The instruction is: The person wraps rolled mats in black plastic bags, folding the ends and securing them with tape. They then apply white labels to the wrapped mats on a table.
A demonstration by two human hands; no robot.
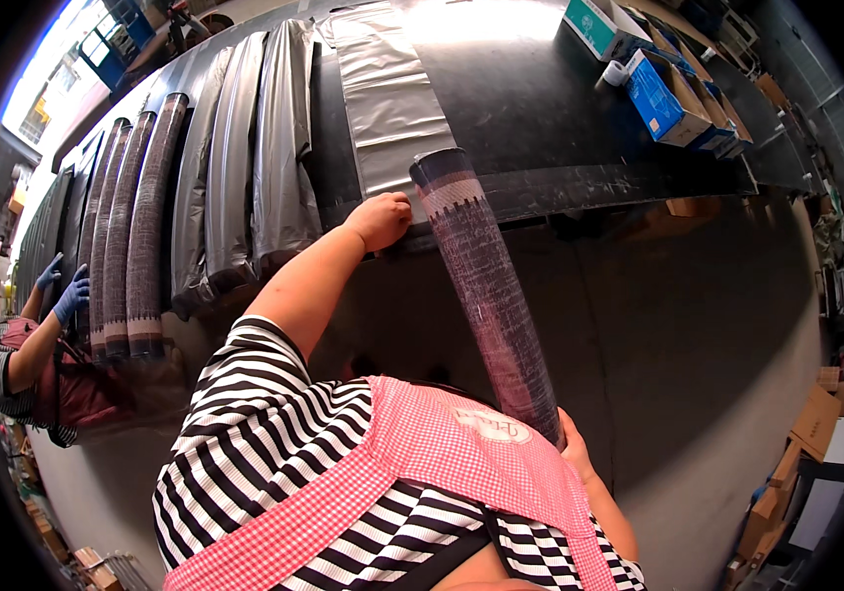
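A rolled-up rug (486,286), dark with pale flecks and a lighter toothed band near its top, leans upright in front of my body. My right hand (576,448) is wrapped round its lower end, partly hidden behind the roll. On the dark table a flat silver-grey plastic sleeve (392,98) lies stretched away from me. My left hand (383,221) is closed in a pinch at the sleeve's near end, just left of the rug's upper end. The fingertips are partly hidden.
Left of the sleeve lie several rolls wrapped in silver-grey plastic (284,138). Beyond them are bare rug rolls (146,227), where a co-worker's blue-gloved hands (71,294) rest. Open blue cardboard boxes (666,103) and a white tape roll (615,73) stand at the table's far right.
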